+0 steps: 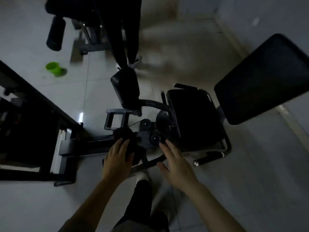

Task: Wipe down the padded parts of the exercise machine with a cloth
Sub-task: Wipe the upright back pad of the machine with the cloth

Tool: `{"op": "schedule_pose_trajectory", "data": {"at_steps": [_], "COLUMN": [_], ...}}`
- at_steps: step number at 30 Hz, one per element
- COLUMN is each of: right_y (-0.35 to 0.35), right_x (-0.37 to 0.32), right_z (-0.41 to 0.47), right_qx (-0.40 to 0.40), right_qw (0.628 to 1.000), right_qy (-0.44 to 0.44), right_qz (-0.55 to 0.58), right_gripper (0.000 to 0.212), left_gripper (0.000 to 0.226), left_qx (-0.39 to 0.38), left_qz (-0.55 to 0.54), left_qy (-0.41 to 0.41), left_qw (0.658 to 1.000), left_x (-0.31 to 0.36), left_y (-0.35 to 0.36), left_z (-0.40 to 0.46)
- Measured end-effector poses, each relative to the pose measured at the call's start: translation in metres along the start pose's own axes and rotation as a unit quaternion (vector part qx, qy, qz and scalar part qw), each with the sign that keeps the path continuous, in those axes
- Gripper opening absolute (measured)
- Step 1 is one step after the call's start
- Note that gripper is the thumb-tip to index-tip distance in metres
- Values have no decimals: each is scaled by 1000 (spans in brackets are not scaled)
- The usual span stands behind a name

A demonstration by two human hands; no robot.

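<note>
The exercise machine stands below me in dim light. It has a black seat pad point(195, 114), a large back pad point(267, 79) at the right and an upright leg pad point(126, 87) at the far side. My left hand point(117, 159) presses a dark cloth point(124, 133) against a dark padded part near the machine's pulleys; cloth and pad blur together. My right hand point(175, 162) hovers open, fingers spread, just in front of the seat pad, holding nothing.
Another person's legs and white shoes point(129, 61) stand beyond the leg pad. A green cup point(53, 68) sits on the tiled floor at the left. A black roller pad point(56, 33) and another machine's dark frame point(33, 118) fill the left side.
</note>
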State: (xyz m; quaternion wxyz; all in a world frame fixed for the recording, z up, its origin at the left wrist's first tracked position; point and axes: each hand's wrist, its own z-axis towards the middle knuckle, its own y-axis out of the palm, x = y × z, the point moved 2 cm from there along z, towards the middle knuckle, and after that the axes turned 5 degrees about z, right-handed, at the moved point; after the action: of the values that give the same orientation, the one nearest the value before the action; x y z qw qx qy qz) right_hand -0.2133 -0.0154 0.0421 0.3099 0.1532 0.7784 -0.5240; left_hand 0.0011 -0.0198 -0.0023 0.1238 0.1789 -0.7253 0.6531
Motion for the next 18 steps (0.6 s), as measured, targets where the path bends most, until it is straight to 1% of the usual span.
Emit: {"op": "schedule_pose_trajectory", "data": {"at_steps": [2,4,7,10,12,14,16,18], "right_y": [7,12,15,19,19,16,15,14], "right_x": [-2,-2,-1,1,0,-4,-8,-10], "right_z": [17,32,52,70,86,103,117,127], "right_qx": [-50,-105,-143,-169,-163,-137,-115,-107], "right_qw": [999,993,988,980,967,954,951,950], "right_qy": [17,44,65,100,149,187,196,198], "right_qz": [6,-8,0,45,128,190,209,215], "right_gripper": [62,62,58,55,51,45,40,38], "left_gripper": [50,47,44,38,35,33,31,31], "left_qx": [-15,-12,-38,-57,-64,-104,-158,-194], "left_qz": [-93,-111,-110,-44,-17,-13,-9,35], "left_qy": [-93,-129,-111,-106,-107,-108,-107,-67], "left_qw": [991,985,987,992,992,989,982,978], "left_x": [-18,-33,-39,-42,-46,-48,-51,-49], "left_y": [-1,1,9,16,18,17,12,1], "left_z": [22,51,84,104,110,115,122,127]}}
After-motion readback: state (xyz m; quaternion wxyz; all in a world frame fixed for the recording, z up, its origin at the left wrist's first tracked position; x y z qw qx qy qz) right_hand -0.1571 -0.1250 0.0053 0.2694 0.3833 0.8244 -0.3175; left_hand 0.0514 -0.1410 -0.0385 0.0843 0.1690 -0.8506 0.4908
